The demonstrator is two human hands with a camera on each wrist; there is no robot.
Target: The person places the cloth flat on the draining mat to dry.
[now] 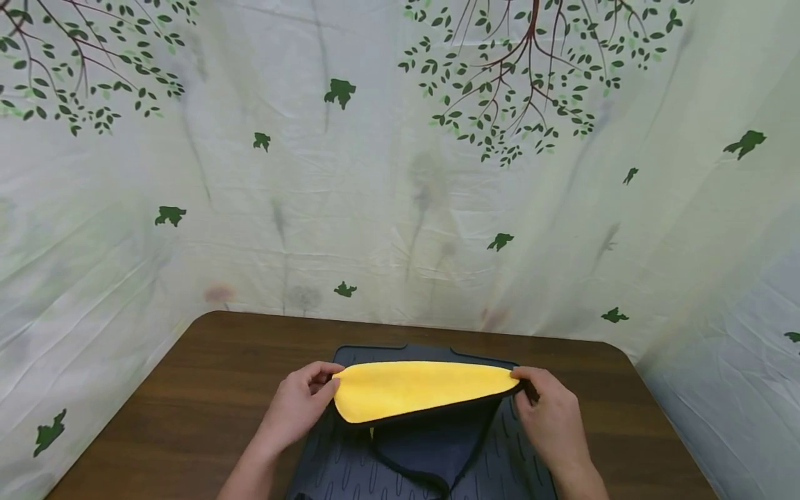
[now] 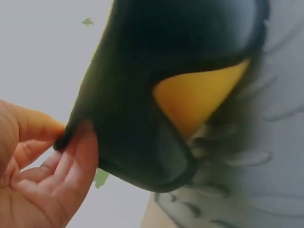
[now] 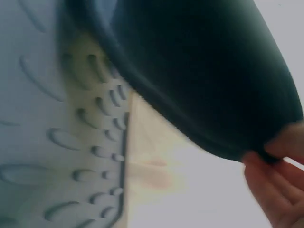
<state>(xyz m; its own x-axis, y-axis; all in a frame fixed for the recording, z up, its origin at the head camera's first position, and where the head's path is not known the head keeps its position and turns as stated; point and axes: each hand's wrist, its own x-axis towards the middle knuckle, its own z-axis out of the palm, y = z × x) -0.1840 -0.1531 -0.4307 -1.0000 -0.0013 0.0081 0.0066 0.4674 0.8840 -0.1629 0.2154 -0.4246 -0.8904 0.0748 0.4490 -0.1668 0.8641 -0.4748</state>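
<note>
A yellow fabric piece with black edging [image 1: 419, 389] is stretched sideways between two hands, in the middle of the head view. My left hand [image 1: 296, 406] pinches its left end between thumb and fingers. At the narrower right end, my right hand [image 1: 553, 413] pinches the edge the same way. Both wrist views show a dark underside [image 2: 128, 95], with a yellow patch [image 2: 199, 95] showing through a notch near the left hand. A dark flap with a black rim [image 1: 415, 476] hangs below the yellow face. What exactly this piece is, I cannot tell.
Beneath the piece lies a dark grey mat [image 1: 350, 465] with raised oval ridges and a raised rim. It rests on a brown wooden table [image 1: 237, 375] with rounded far corners. A pale cloth backdrop [image 1: 375, 208] printed with leaves and branches hangs behind and at both sides.
</note>
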